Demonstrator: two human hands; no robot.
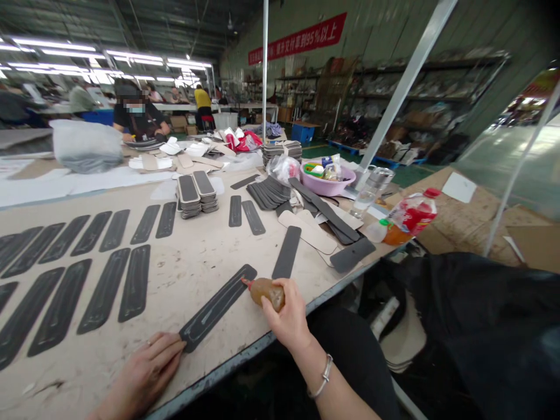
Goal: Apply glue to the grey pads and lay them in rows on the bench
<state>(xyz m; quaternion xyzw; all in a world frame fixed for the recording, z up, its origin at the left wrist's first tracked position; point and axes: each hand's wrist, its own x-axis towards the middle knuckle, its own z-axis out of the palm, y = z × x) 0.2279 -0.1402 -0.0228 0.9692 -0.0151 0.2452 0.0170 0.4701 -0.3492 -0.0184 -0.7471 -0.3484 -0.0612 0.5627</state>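
Note:
My right hand [289, 315] is wrapped round a brown squeeze bottle of glue [265, 293]. Its red tip points left and meets the far end of a long dark grey strip [219, 306] with rounded ends. A shiny line of glue runs along that strip. At the strip's near end, my left hand [151, 367] has its fingers together, gripping the corner against the table. Just beyond the bottle lies another dark strip [287, 251], with no glue line visible on it. To the left, rows of similar strips [105, 289] bear glossy outlines.
Two stacks of pale-edged pieces [189, 195] stand mid-table, with fanned dark strips [269, 192] behind. Farther right are a purple basin [328, 182], a glass jar [370, 189] and a red-labelled bottle [413, 216]. A masked person [140, 119] works across the table.

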